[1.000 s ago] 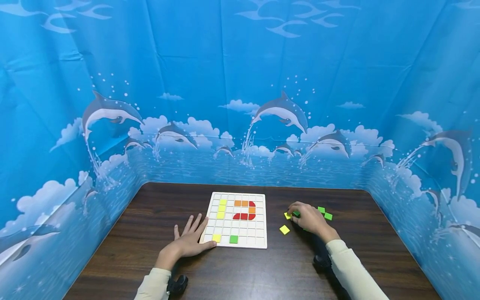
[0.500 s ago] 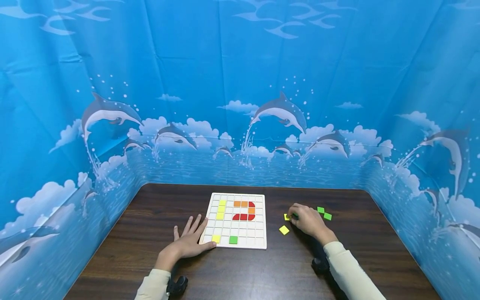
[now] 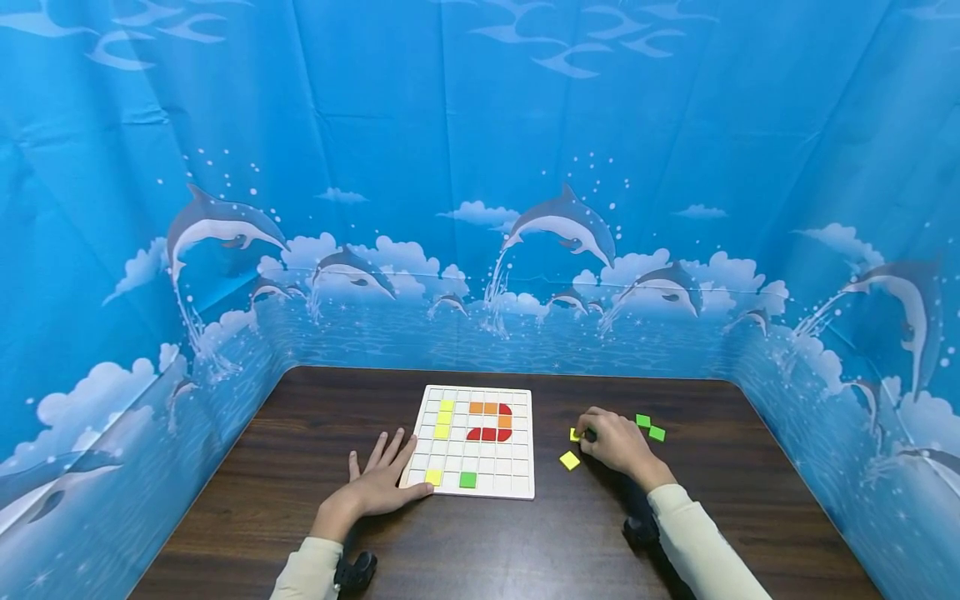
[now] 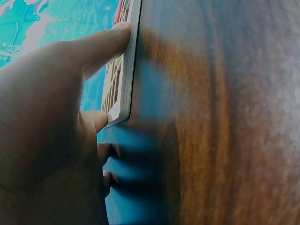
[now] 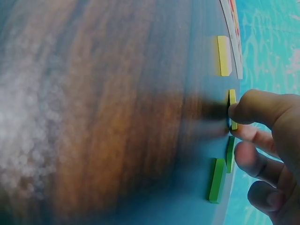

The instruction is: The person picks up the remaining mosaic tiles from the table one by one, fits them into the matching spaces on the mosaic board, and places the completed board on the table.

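Observation:
My left hand (image 3: 378, 485) lies spread over the lower left corner of a white grid board (image 3: 510, 483). Its thumb (image 4: 101, 47) presses the near edge. Yellow, orange, red and green tiles fill some of the board's squares. To the right of the board, my right hand (image 3: 617, 440) has its fingers curled down, with thumb and index pinching a small square tile. A dark green patch shows between the fingers in the head view. In the right wrist view the thumb overlaps a yellow tile (image 5: 234, 121), so the pinched tile's colour is hard to tell.
A second loose yellow tile (image 3: 570, 460) lies between the board and the right hand. Beyond that hand are two green tiles (image 3: 642, 421), close together. The dark wooden table (image 3: 480, 550) ends at a blue dolphin-print curtain (image 3: 480, 208) on the back and both sides.
My right fingers have shifted slightly at the tiles, and the green between them shows less than before. The left hand and the board stay in place.

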`<state>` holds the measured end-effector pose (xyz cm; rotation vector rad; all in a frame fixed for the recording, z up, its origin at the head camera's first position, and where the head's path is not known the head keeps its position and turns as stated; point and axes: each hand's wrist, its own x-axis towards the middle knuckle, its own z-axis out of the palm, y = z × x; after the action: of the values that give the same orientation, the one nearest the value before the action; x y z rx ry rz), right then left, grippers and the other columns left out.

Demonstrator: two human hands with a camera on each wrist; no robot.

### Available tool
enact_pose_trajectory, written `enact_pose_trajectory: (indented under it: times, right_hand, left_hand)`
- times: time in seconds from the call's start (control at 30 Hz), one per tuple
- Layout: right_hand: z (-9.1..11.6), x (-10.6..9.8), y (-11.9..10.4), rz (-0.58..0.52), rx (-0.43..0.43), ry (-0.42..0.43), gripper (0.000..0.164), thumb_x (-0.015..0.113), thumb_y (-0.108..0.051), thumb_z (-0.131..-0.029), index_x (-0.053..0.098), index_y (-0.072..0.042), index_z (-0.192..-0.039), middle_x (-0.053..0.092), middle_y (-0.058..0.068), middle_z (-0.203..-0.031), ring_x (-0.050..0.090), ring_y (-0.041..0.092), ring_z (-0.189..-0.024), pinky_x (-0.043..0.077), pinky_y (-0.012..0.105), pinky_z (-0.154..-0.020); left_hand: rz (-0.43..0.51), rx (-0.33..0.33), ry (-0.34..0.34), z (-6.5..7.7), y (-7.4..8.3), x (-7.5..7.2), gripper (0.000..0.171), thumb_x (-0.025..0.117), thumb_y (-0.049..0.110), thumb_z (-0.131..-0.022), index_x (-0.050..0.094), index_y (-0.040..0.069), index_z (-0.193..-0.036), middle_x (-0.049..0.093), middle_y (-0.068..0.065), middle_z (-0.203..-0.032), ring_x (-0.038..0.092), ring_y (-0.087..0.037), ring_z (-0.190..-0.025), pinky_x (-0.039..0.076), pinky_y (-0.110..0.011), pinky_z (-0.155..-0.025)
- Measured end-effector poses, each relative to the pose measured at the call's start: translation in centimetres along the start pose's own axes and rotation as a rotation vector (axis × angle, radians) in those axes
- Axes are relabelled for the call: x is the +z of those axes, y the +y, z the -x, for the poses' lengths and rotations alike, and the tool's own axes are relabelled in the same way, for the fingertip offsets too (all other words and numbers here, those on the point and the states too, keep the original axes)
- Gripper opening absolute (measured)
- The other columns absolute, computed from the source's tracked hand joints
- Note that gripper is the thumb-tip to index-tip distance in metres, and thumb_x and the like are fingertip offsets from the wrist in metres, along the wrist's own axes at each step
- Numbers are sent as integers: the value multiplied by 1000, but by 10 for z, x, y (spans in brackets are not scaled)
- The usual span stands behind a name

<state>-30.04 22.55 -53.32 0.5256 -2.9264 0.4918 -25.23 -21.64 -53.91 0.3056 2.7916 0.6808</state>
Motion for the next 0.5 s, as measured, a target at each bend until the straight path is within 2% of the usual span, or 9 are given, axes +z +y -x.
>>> enact_pose_trajectory:
  times: [0.33, 0.5]
  right_hand:
    - [1, -3, -1, -40, 10, 26, 6, 78, -16, -93, 80, -18, -98, 73, 3, -115, 49, 10, -65, 35, 27, -53]
    - [2, -3, -5, -48, 1, 35, 6, 78, -17, -93, 80, -20, -98, 73, 3, -117, 47, 8, -62, 32, 25, -52]
  left_hand:
    - [-35, -26, -27, 4, 8, -6, 102, 65, 70, -95, 21, 19, -173, 9, -16, -181, 1, -46, -166, -8, -85, -118]
    - [-11, -2, -3, 2, 4, -2, 104, 64, 73, -93, 22, 21, -173, 10, -16, -180, 0, -46, -166, -14, -85, -116]
